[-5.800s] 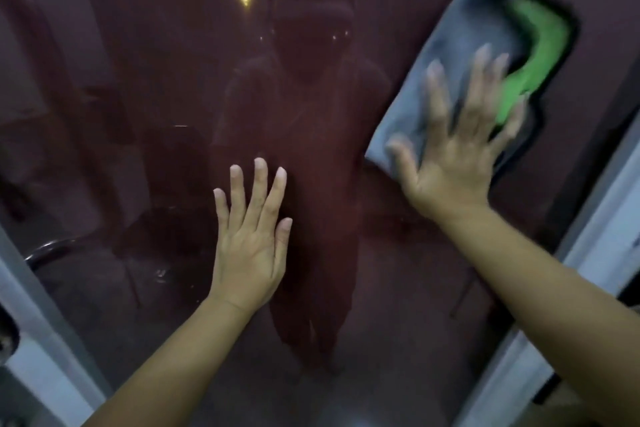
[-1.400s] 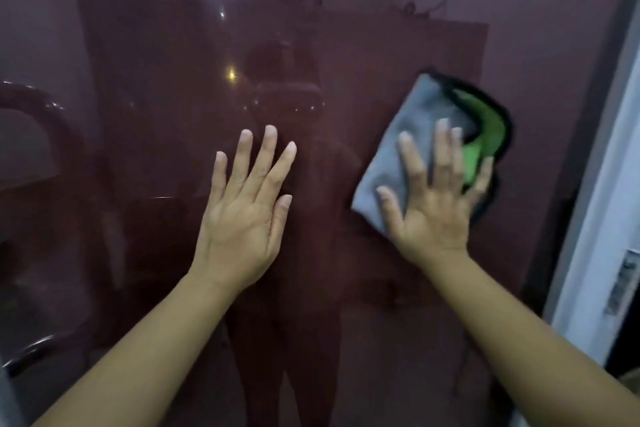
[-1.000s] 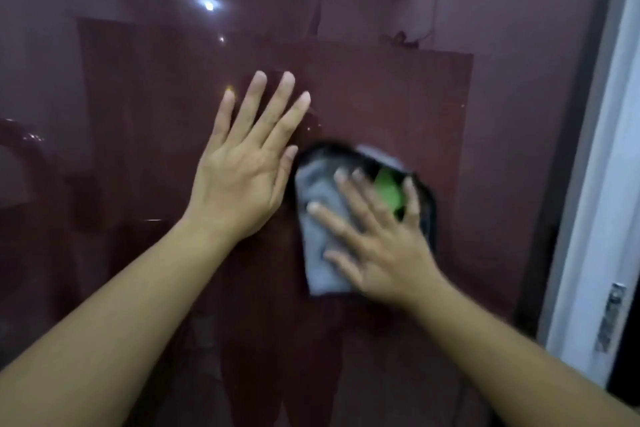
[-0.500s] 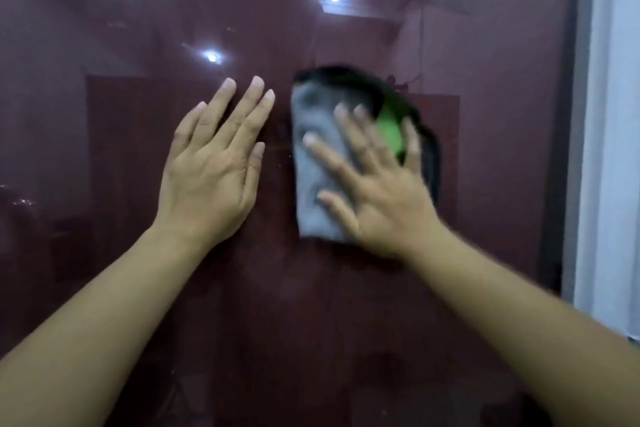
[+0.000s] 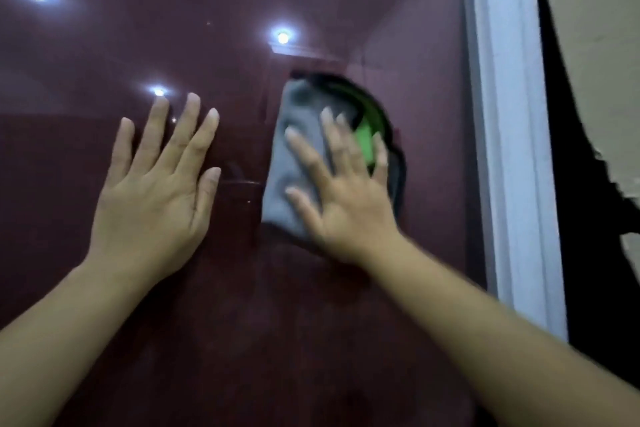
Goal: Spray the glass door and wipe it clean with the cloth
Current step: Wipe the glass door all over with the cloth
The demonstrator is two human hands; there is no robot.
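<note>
Dark maroon glass fills nearly the whole view: the glass door (image 5: 207,322), glossy enough to mirror three ceiling lights (image 5: 283,37) near its top edge and upper left corner. Nearest the camera, two bare forearms reach up from the bottom corners toward the pane.

On the left half of the door, the left hand (image 5: 156,198) lies flat against the glass, palm down, its fingers (image 5: 188,135) spread wide and pointing up; it holds nothing.

Just to its right, apart from it by a strip of bare glass, the right hand (image 5: 346,198) presses the cloth (image 5: 294,156) flat to the pane. Its fingers (image 5: 306,156) are splayed open over the fabric, pinning it rather than gripping it, and they point up and slightly left. The hand and cloth are smeared by motion blur.

That cloth sits in the upper middle of the door, nearer the right edge than the left. Folded, it is grey on the face that shows, with a bright green patch and a dark border curving round its top right side. Its long axis runs close to vertical, leaning a little to the right at the top.

Beyond the cloth, along the right edge of the glass, stands a white door frame (image 5: 512,149), running top to bottom. Past it is a dark gap, then a pale wall (image 5: 595,45).
</note>
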